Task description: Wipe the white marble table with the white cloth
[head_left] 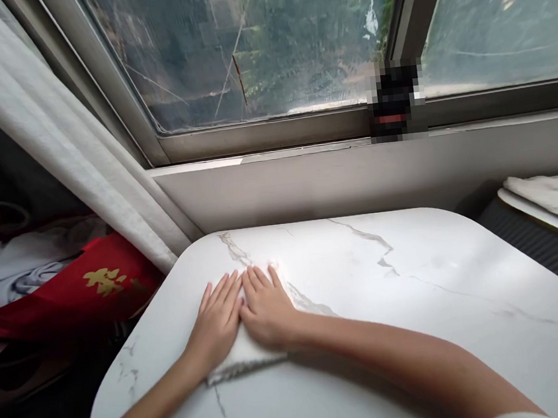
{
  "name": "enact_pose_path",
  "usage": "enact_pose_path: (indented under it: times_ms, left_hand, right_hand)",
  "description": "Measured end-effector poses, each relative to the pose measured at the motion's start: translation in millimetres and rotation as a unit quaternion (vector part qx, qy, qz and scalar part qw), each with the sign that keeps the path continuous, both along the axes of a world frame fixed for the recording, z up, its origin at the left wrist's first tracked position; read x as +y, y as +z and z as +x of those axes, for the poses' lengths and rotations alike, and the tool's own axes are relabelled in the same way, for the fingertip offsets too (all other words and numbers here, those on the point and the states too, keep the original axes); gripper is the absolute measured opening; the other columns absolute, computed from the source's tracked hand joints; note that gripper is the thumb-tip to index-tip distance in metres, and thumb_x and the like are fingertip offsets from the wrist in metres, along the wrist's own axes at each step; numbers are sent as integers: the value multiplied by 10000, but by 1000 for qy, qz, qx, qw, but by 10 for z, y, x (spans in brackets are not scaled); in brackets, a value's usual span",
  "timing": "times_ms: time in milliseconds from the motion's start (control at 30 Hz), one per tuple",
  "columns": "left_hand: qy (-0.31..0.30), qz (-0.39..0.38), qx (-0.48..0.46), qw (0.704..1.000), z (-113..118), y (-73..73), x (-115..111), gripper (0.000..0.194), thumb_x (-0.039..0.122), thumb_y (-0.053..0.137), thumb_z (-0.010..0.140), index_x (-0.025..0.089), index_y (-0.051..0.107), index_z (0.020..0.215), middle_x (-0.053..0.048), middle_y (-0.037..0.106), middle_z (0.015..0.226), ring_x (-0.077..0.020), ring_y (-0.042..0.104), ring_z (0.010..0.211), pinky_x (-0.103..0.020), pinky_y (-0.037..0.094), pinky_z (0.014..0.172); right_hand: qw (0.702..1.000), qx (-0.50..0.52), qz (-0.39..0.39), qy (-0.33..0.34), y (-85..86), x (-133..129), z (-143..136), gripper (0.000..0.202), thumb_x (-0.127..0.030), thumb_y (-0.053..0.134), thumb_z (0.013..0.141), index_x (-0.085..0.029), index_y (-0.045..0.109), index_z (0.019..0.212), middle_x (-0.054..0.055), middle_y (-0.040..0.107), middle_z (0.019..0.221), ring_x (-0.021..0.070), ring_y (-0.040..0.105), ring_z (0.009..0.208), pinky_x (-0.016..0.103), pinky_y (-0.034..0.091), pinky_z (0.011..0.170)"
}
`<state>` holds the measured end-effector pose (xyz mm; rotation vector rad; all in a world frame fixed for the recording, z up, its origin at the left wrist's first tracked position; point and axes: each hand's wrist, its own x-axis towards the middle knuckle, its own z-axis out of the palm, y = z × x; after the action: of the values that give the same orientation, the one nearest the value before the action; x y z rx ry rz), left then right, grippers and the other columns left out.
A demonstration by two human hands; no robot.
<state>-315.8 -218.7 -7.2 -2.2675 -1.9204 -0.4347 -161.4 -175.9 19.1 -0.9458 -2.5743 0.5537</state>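
Both hands lie palm down on a white cloth [254, 352], which is flat on the white table [394, 356], left of the middle of its top. The left hand [217, 322] presses on the cloth's left side, its grip open and flat, the fingers straight, lightly spread and pointing toward the far edge. The right hand [267, 308] lies just beside it, touching it near the thumbs, its grip also open and flat with the fingers extended and slightly apart. Neither hand pinches anything. The near edge of the cloth shows below the hands as a greyish, rough-looking border; much of the rest is hidden under the palms and fingers.

The table has rounded far corners and thin grey veins. Behind it stand a pale wall [306, 183] and, above that, a window [262, 44] in a metal frame, with greenery showing through the glass. A dark pixelated patch [394, 100] covers part of the frame. To the left hangs a whitish curtain [51, 126], and beyond it lies red fabric [72, 284] with a gold mark, beside pale, crumpled cloths [26, 265]. At the far right, a folded white towel [554, 196] rests on a separate pale surface [538, 211] above something dark and ribbed [527, 246]
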Motion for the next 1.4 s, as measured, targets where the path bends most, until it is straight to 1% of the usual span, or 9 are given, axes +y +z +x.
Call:
enact_pose_path:
  times_ms: [167,300,400,533,767,967,1233,1333,1400]
  left_hand:
    - [9,-14,-9,1000,-105,20,976,495,287,212,934,149,403,1369,-111,398,1418,-257,312,1332,-501,196,1089]
    - [-1,-21,-20,1000,-14,31,1574,468,265,229,933,159,413,1350,-106,396,1422,-247,314,1331,-491,181,1094]
    - [-1,-28,-20,999,108,54,1819,451,253,251,931,153,418,1339,-110,402,1419,-244,309,1331,-482,164,1097]
    - [7,-39,-8,999,214,85,1884,450,250,251,935,143,409,1343,-108,391,1427,-232,303,1334,-468,150,1100]
    - [26,-38,18,999,451,127,1533,461,233,229,942,159,390,1367,-71,358,1449,-201,276,1350,-433,160,1112]
    - [8,-24,5,1000,945,112,776,464,240,236,953,130,377,1381,-80,351,1450,-208,255,1359,-449,128,1127]
    - [-127,-58,-30,990,1491,128,-496,524,305,234,986,142,111,1469,-79,154,1520,-231,106,1394,-496,103,1130]
    - [-190,-83,-27,978,1553,172,-759,568,315,261,985,158,17,1474,-78,111,1526,-235,88,1396,-487,120,1128]
    - [-207,-100,-24,973,1571,199,-784,572,294,270,979,159,18,1474,-76,117,1525,-236,98,1395,-487,133,1124]
  right_hand:
    - [996,-14,65,-52,-74,858,-209,570,-300,248,915,-9,298,1403,156,305,1468,220,214,1371,431,63,1124]
    - [990,-43,85,-105,-100,1360,-159,554,-288,263,913,-25,319,1397,135,330,1463,196,236,1361,391,93,1115]
    - [987,-47,90,-127,-112,1557,-72,545,-274,261,915,-17,327,1391,141,334,1461,198,247,1355,384,103,1110]
    - [985,-49,93,-139,-121,1601,-4,540,-269,253,919,-20,324,1393,141,326,1465,200,242,1356,390,91,1110]
    - [985,-62,97,-126,-97,1293,205,535,-264,262,922,-26,324,1397,138,310,1472,213,222,1368,410,92,1118]
    - [986,-75,118,-87,-107,610,741,540,-279,240,934,-31,311,1408,148,298,1473,243,209,1373,452,100,1127]
    - [981,-91,163,-50,-107,-687,1573,601,-284,284,943,-81,76,1468,118,164,1512,266,117,1391,502,133,1133]
    - [978,-73,190,-42,-128,-983,1761,687,-257,337,916,-81,-39,1464,129,182,1505,276,139,1387,513,133,1130]
    - [978,-69,189,-49,-137,-1041,1813,714,-261,345,915,-69,-81,1455,141,189,1501,272,144,1387,509,142,1128]
